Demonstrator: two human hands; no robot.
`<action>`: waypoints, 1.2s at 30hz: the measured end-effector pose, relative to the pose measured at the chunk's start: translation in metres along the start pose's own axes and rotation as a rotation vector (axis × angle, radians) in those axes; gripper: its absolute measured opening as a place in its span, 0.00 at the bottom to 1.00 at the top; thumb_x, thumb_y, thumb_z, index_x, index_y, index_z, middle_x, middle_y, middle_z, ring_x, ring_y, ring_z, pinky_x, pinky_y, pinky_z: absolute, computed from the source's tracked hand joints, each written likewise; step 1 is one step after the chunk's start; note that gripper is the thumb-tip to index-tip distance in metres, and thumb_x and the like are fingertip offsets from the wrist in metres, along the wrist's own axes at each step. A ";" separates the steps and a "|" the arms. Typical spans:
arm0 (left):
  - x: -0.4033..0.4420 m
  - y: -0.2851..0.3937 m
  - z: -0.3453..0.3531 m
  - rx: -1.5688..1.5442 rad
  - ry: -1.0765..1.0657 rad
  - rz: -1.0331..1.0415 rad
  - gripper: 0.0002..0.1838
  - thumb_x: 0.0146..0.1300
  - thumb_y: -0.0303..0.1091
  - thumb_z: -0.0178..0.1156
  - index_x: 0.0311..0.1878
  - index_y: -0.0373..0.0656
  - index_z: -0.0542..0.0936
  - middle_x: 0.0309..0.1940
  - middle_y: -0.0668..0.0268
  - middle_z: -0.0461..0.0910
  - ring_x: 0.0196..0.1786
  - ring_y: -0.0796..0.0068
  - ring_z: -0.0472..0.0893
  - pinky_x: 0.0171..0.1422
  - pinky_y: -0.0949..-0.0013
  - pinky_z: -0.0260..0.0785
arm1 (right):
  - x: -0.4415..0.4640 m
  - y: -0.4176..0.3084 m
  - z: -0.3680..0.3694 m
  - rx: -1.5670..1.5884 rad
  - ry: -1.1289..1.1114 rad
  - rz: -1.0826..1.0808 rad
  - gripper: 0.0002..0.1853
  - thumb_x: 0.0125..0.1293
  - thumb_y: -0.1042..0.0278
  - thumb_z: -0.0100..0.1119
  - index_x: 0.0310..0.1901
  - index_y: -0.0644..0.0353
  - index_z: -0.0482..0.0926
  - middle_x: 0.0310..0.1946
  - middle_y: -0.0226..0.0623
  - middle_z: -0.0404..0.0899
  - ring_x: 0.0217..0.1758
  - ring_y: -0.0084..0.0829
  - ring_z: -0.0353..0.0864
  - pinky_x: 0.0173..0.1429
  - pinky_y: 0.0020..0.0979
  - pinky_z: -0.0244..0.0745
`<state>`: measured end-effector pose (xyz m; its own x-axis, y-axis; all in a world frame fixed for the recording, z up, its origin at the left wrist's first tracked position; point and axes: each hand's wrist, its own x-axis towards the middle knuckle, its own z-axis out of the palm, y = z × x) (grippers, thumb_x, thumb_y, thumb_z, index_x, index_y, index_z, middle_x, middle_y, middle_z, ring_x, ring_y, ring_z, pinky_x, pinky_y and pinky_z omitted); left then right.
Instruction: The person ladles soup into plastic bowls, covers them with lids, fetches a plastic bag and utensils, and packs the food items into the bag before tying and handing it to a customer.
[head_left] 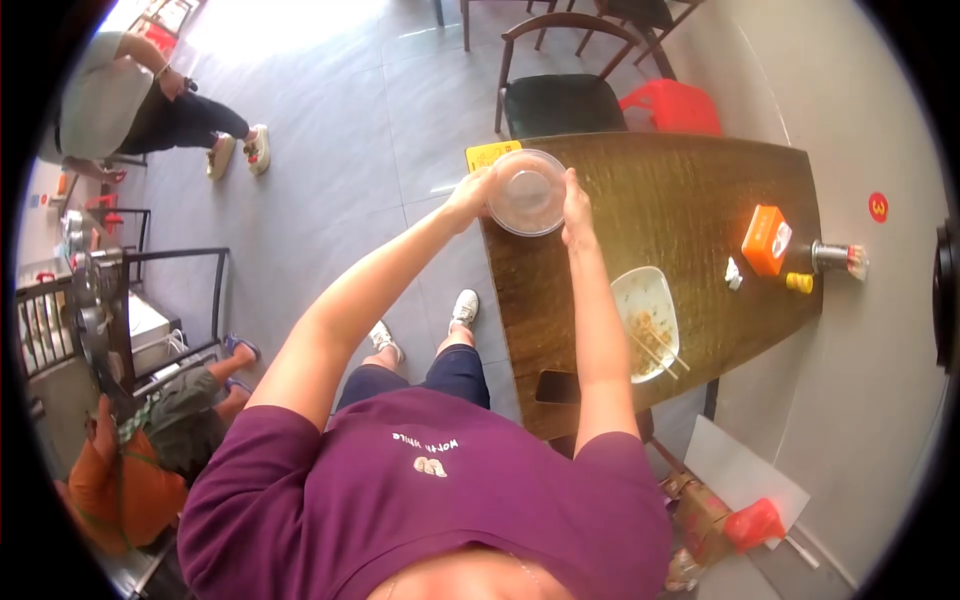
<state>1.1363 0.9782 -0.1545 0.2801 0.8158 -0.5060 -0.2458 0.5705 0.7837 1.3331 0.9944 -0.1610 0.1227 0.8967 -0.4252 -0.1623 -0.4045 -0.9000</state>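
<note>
In the head view, a person in a purple T-shirt (440,500) holds a clear round plastic container (525,205) at the corner of a wooden table (540,300), beside a yellow card (490,154). The left hand (474,197) and right hand (578,210) grip opposite sides, fingers curled on the rim — some fingertips are hidden. The grip looks complete, the release not yet made; whether a lid is on cannot be told. A white bowl (625,295) — food inside, chopsticks (655,345) across it — sits untouched near a smartphone (557,386).
</note>
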 end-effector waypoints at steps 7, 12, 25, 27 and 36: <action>-0.002 0.010 0.022 -0.051 0.128 -0.005 0.24 0.68 0.49 0.41 0.61 0.45 0.65 0.56 0.61 0.69 0.56 0.65 0.70 0.54 0.55 0.69 | 0.011 0.003 -0.005 0.018 0.036 -0.168 0.20 0.68 0.56 0.48 0.33 0.69 0.77 0.29 0.32 0.76 0.33 0.23 0.71 0.38 0.28 0.67; -0.018 -0.017 -0.015 0.434 0.154 0.284 0.19 0.65 0.48 0.46 0.44 0.41 0.74 0.37 0.61 0.75 0.40 0.71 0.74 0.41 0.63 0.70 | 0.018 -0.017 -0.027 -0.704 0.444 -0.721 0.15 0.61 0.65 0.50 0.33 0.71 0.78 0.28 0.49 0.78 0.31 0.41 0.75 0.39 0.40 0.71; -0.472 -0.198 -0.335 -0.426 1.384 0.006 0.14 0.58 0.46 0.53 0.37 0.45 0.75 0.30 0.69 0.75 0.30 0.77 0.77 0.29 0.69 0.70 | -0.207 0.034 0.414 -0.316 -0.412 -0.957 0.15 0.61 0.74 0.44 0.48 0.67 0.72 0.42 0.44 0.72 0.46 0.38 0.72 0.52 0.34 0.69; -0.555 -0.220 -0.367 -0.627 1.555 0.124 0.12 0.58 0.45 0.54 0.35 0.47 0.75 0.29 0.70 0.75 0.27 0.79 0.76 0.28 0.71 0.70 | -0.310 0.054 0.493 -0.318 -0.677 -0.924 0.14 0.60 0.75 0.46 0.48 0.66 0.72 0.42 0.44 0.72 0.47 0.37 0.71 0.50 0.33 0.67; -0.744 -0.233 -0.500 -0.589 1.734 0.419 0.12 0.61 0.42 0.56 0.37 0.42 0.77 0.27 0.71 0.77 0.25 0.84 0.75 0.25 0.79 0.67 | -0.554 0.202 0.694 -0.305 -1.338 -0.875 0.08 0.58 0.77 0.54 0.40 0.66 0.75 0.36 0.43 0.74 0.42 0.39 0.73 0.48 0.34 0.67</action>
<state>0.5212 0.2856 -0.1405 -0.9093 -0.1443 -0.3904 -0.3921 -0.0178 0.9198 0.5525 0.5407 -0.0409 -0.8493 0.3005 0.4340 -0.2951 0.4115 -0.8623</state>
